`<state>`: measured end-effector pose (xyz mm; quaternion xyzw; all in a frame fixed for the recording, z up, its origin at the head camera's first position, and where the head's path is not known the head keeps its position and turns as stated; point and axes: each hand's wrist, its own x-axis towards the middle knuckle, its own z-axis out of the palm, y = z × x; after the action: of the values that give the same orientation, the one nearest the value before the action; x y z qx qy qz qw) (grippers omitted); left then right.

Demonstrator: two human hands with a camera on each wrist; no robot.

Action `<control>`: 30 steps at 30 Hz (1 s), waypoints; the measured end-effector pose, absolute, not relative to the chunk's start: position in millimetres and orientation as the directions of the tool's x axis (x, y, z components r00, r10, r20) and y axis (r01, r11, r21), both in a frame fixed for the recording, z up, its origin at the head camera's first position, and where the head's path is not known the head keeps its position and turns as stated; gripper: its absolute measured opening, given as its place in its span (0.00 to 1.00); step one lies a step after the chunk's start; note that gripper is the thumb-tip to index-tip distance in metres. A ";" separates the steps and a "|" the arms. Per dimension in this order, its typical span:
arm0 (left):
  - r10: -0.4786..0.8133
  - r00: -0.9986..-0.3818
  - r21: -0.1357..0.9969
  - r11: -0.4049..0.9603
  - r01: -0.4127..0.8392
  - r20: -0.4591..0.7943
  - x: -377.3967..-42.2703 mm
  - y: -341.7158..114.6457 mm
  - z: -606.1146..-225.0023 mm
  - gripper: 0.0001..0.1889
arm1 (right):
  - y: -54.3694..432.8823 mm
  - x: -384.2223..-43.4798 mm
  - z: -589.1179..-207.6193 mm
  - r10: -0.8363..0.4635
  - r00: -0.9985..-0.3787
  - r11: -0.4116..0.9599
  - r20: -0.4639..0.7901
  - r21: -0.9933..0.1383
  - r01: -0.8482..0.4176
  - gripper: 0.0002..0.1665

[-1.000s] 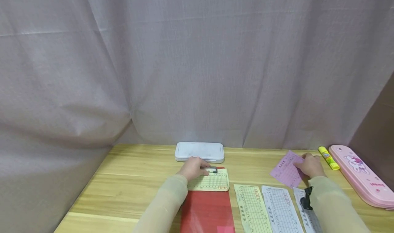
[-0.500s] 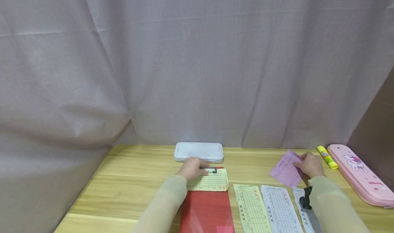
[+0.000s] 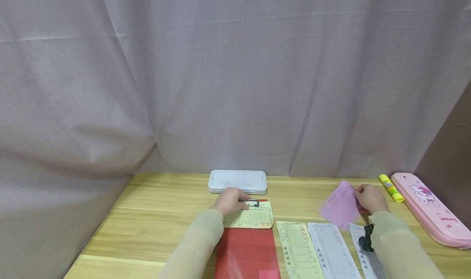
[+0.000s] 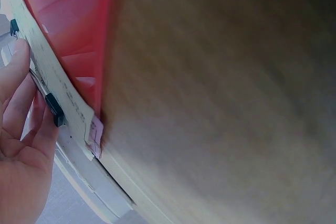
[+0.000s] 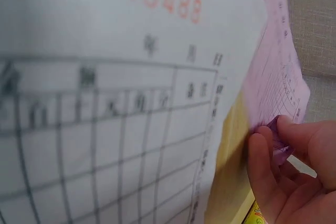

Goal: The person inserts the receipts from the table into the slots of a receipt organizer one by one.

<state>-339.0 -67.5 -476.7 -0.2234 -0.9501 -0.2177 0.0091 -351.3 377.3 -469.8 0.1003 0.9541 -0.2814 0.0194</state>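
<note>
My left hand (image 3: 231, 201) grips the metal-and-black clip (image 4: 54, 109) at the top of a red folder (image 3: 247, 252). A yellow printed slip (image 3: 254, 218) lies under that clip, with a pinkish paper corner (image 4: 95, 135) showing beneath it in the left wrist view. At the right, my right hand (image 3: 371, 198) pinches a pink printed slip (image 3: 339, 207) by its edge between thumb and fingers. The paper bunches into a small fold at the fingertips (image 5: 260, 142). Below the pink slip lies a white form (image 3: 334, 246), beside another yellow slip (image 3: 299, 246).
Another white form (image 3: 364, 244) lies partly under the right forearm, near a black wrist strap (image 3: 366, 238). A pale tin case (image 3: 238, 181) stands behind the folder. At the far right are a yellow glue stick (image 3: 391, 187) and a pink pencil case (image 3: 428, 209). A grey curtain (image 3: 235, 78) hangs behind.
The pink slip has swung slightly down and left in my right hand, and its surface looks paler. The loose yellow slip and middle white form have shifted slightly left. My left hand stays put.
</note>
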 end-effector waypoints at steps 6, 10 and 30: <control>0.423 -0.899 0.416 0.802 0.429 0.112 -339.5 -66.9 -476.4 0.16 | 383.5 -345.0 -464.0 0.167 -0.985 0.870 -0.043 -0.464 0.167 0.19; 0.426 -0.897 0.411 0.802 0.434 0.116 -339.5 -67.0 -475.9 0.16 | 387.9 -343.5 -460.8 0.182 -0.983 0.887 0.010 -0.434 0.160 0.21; 0.447 -0.886 0.428 0.781 0.455 0.127 -336.1 -68.8 -474.1 0.16 | 397.9 -324.0 -466.8 0.238 -0.970 0.717 0.049 -0.682 0.142 0.33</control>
<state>-336.1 -68.8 -474.1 -0.2390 -0.9435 -0.2293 0.0094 -324.0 397.9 -466.8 0.1028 0.9242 -0.3617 -0.0666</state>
